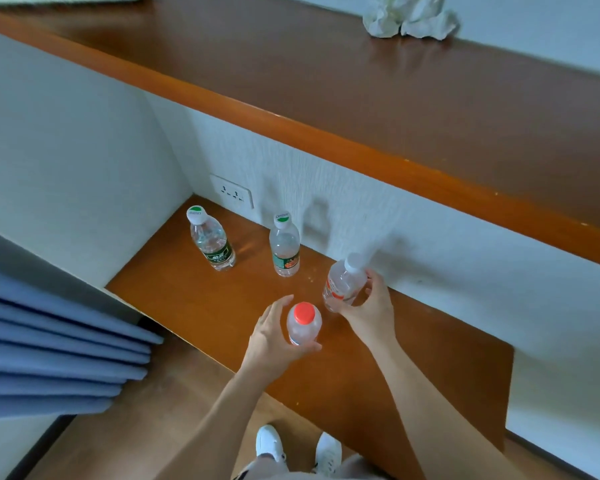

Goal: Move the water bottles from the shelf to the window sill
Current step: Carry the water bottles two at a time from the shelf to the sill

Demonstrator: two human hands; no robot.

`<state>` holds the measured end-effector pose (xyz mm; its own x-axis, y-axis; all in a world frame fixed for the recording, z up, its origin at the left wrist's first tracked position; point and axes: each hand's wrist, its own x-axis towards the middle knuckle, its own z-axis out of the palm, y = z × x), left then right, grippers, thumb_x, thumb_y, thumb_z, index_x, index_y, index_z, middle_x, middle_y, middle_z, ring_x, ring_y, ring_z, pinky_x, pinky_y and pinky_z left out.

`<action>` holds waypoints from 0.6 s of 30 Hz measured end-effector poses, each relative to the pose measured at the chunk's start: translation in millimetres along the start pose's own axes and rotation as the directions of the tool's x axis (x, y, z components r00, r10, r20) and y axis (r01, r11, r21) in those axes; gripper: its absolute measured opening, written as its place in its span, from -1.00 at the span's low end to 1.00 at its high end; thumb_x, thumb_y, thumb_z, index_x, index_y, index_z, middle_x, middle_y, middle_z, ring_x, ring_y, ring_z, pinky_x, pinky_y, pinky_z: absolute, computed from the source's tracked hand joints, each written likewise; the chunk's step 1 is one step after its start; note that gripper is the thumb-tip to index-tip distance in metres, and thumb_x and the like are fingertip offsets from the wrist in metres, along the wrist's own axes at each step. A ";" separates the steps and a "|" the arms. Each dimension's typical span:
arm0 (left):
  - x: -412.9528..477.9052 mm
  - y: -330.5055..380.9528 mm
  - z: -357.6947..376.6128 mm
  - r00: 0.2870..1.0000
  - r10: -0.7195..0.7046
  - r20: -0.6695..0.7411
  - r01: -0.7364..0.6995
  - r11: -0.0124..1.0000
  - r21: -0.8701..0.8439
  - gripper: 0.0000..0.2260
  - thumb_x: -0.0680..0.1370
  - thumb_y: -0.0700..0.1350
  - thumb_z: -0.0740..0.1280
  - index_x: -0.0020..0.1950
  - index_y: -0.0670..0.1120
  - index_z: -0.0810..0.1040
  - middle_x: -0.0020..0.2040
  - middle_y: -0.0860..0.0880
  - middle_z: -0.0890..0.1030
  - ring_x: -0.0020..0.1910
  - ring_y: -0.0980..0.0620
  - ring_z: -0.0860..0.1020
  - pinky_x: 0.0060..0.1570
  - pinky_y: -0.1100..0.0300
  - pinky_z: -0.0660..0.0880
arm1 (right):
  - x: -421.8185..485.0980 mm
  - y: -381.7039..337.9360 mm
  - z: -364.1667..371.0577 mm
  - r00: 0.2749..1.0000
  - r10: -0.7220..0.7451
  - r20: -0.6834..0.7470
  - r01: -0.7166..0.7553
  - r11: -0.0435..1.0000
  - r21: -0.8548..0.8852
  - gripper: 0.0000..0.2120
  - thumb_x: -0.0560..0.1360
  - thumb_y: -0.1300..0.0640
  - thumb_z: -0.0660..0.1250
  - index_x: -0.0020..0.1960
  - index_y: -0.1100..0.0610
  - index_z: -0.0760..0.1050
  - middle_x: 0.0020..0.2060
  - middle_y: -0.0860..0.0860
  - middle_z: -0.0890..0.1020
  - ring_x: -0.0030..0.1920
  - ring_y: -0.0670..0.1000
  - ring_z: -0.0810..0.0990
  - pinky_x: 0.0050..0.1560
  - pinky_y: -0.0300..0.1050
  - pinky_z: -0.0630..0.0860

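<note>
Head view, steeply down onto shelf (187,292)

Crumpled white wad (411,19) at one o'clock, wall socket (232,195) near centre, blue curtain (49,341) at eight, white shoes (270,445) at six.

On the leftmost bottle (210,237), the green label (218,255) reads 怡宝.

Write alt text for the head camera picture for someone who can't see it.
A person's left hand grips a red-capped bottle and the right hand grips a white-capped bottle at a low wooden shelf. Two more bottles stand farther back near a wall socket.
</note>
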<state>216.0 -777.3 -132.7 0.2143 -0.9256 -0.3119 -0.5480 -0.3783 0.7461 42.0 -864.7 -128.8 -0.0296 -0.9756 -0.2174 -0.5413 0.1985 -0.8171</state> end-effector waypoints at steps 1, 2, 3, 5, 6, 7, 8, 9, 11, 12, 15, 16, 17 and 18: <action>0.6 1.9 3.2 1.000 0.002 -0.011 -0.002 1.000 -0.013 -0.13 0.25 0.23 0.58 0.45 0.21 0.21 0.40 0.13 0.40 0.37 0.06 0.38 0.30 0.03 0.47 | 2.2 -0.5 4.2 1.000 0.020 -0.015 -0.019 0.999 0.030 -0.03 0.24 -0.13 0.65 0.51 -0.01 0.24 0.42 -0.02 0.44 0.40 0.03 0.42 0.39 0.10 0.45; 1.3 4.3 6.3 1.000 0.007 -0.029 -0.008 1.000 -0.025 -0.15 0.26 0.20 0.59 0.44 0.20 0.23 0.36 0.14 0.42 0.32 0.08 0.41 0.27 0.10 0.48 | 4.2 -1.5 8.4 0.999 0.040 -0.029 -0.038 0.997 0.062 0.00 0.24 -0.13 0.65 0.53 -0.01 0.22 0.43 0.00 0.43 0.42 0.05 0.41 0.40 0.11 0.44; 2.4 7.4 9.0 0.999 0.008 -0.050 -0.010 0.999 -0.039 -0.17 0.27 0.16 0.60 0.43 0.18 0.25 0.33 0.15 0.42 0.28 0.10 0.42 0.21 0.18 0.48 | 6.4 -2.7 12.7 0.997 0.061 -0.039 -0.057 0.994 0.095 0.02 0.24 -0.14 0.65 0.54 0.00 0.20 0.44 0.01 0.41 0.43 0.06 0.40 0.41 0.10 0.43; 5.5 11.5 14.1 0.997 -0.001 -0.077 -0.004 0.997 -0.071 -0.21 0.28 0.12 0.61 0.41 0.14 0.30 0.26 0.16 0.43 0.22 0.12 0.43 0.09 0.32 0.45 | 11.0 -5.6 21.4 0.994 0.091 -0.059 -0.082 0.986 0.146 0.03 0.23 -0.15 0.65 0.54 -0.01 0.18 0.44 0.01 0.42 0.42 0.07 0.41 0.40 0.07 0.43; 7.5 12.1 16.7 0.997 -0.003 -0.080 -0.004 0.996 -0.085 -0.24 0.28 0.12 0.61 0.39 0.13 0.33 0.24 0.16 0.45 0.20 0.10 0.46 0.05 0.35 0.46 | 13.5 -7.0 25.6 0.992 0.099 -0.074 -0.086 0.984 0.156 0.03 0.23 -0.17 0.64 0.54 -0.02 0.19 0.43 0.01 0.43 0.41 0.06 0.42 0.39 0.06 0.44; 10.3 11.6 19.6 0.997 -0.005 -0.073 -0.002 0.996 -0.092 -0.26 0.27 0.13 0.61 0.37 0.12 0.36 0.23 0.15 0.48 0.18 0.09 0.49 0.03 0.35 0.49 | 15.8 -8.0 29.2 0.990 0.106 -0.091 -0.090 0.983 0.162 0.02 0.23 -0.17 0.64 0.53 -0.02 0.20 0.41 0.00 0.44 0.39 0.06 0.43 0.38 0.05 0.45; 12.6 11.3 22.0 0.998 -0.007 -0.065 0.001 0.995 -0.098 -0.28 0.26 0.14 0.60 0.34 0.13 0.38 0.21 0.13 0.51 0.16 0.07 0.52 0.02 0.31 0.55 | 18.1 -8.7 32.3 0.987 0.114 -0.110 -0.094 0.981 0.170 -0.01 0.23 -0.17 0.64 0.51 -0.02 0.22 0.39 0.00 0.46 0.37 0.05 0.45 0.36 0.03 0.46; 15.7 10.4 24.4 0.998 -0.018 -0.054 0.012 0.994 -0.108 -0.30 0.26 0.15 0.60 0.32 0.13 0.39 0.18 0.12 0.54 0.13 0.05 0.55 0.00 0.24 0.60 | 20.4 -8.5 34.6 0.985 0.123 -0.125 -0.100 0.979 0.180 -0.06 0.24 -0.15 0.64 0.48 -0.02 0.26 0.34 -0.01 0.50 0.34 0.04 0.48 0.33 0.00 0.46; 20.4 12.3 25.2 0.998 -0.040 -0.039 0.035 0.991 -0.129 -0.34 0.29 0.14 0.59 0.30 0.14 0.38 0.13 0.13 0.55 0.08 0.05 0.57 -0.04 0.21 0.63 | 23.8 -7.5 37.0 0.983 0.125 -0.132 -0.098 0.976 0.196 -0.18 0.24 -0.11 0.65 0.39 -0.02 0.36 0.23 -0.04 0.56 0.26 0.03 0.53 0.26 -0.06 0.49; 21.7 14.9 23.6 0.998 -0.046 -0.040 0.041 0.991 -0.128 -0.35 0.30 0.13 0.59 0.30 0.14 0.37 0.11 0.14 0.54 0.07 0.06 0.56 -0.06 0.25 0.62 | 24.4 -6.9 36.9 0.985 0.120 -0.124 -0.093 0.975 0.200 -0.24 0.25 -0.10 0.65 0.34 -0.03 0.40 0.18 -0.06 0.58 0.22 0.02 0.55 0.23 -0.08 0.50; 25.0 18.3 16.1 0.996 -0.038 -0.079 0.028 0.991 -0.129 -0.37 0.32 0.14 0.57 0.29 0.10 0.37 0.08 0.12 0.53 0.05 0.04 0.56 -0.08 0.23 0.63 | 22.9 -6.7 32.8 0.991 0.095 -0.096 -0.074 0.976 0.204 -0.31 0.29 -0.05 0.64 0.31 -0.03 0.41 0.14 -0.07 0.59 0.16 -0.01 0.56 0.23 -0.01 0.55; 25.3 19.4 12.1 0.995 -0.037 -0.094 0.024 0.990 -0.142 -0.39 0.33 0.14 0.57 0.28 0.08 0.39 0.06 0.10 0.55 0.05 0.03 0.57 -0.07 0.20 0.64 | 21.1 -7.4 30.1 0.992 0.079 -0.097 -0.059 0.978 0.198 -0.32 0.30 -0.04 0.63 0.32 -0.02 0.41 0.14 -0.07 0.58 0.16 -0.02 0.55 0.24 0.01 0.55; 25.6 20.8 7.7 0.993 -0.042 -0.108 0.024 0.986 -0.163 -0.41 0.34 0.12 0.56 0.26 0.06 0.39 0.05 0.09 0.55 0.03 0.03 0.58 -0.09 0.21 0.63 | 19.2 -8.7 26.9 0.993 0.055 -0.103 -0.035 0.982 0.187 -0.32 0.31 -0.04 0.63 0.33 -0.02 0.40 0.15 -0.08 0.58 0.16 -0.03 0.54 0.24 0.00 0.55; 25.2 22.7 2.3 0.992 -0.046 -0.120 0.023 0.983 -0.181 -0.43 0.35 0.11 0.56 0.24 0.07 0.38 0.02 0.09 0.55 0.01 0.04 0.58 -0.12 0.26 0.61 | 16.9 -11.2 23.2 0.994 0.022 -0.110 -0.003 0.985 0.170 -0.32 0.31 -0.04 0.63 0.32 -0.01 0.39 0.14 -0.10 0.57 0.16 -0.04 0.54 0.23 -0.05 0.55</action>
<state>207.1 -809.2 -125.0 0.3348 -0.9020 -0.2728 -0.3872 -0.3956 0.8328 67.1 -881.2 -135.7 -0.1334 -0.9755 -0.1752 -0.3901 0.2142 -0.8955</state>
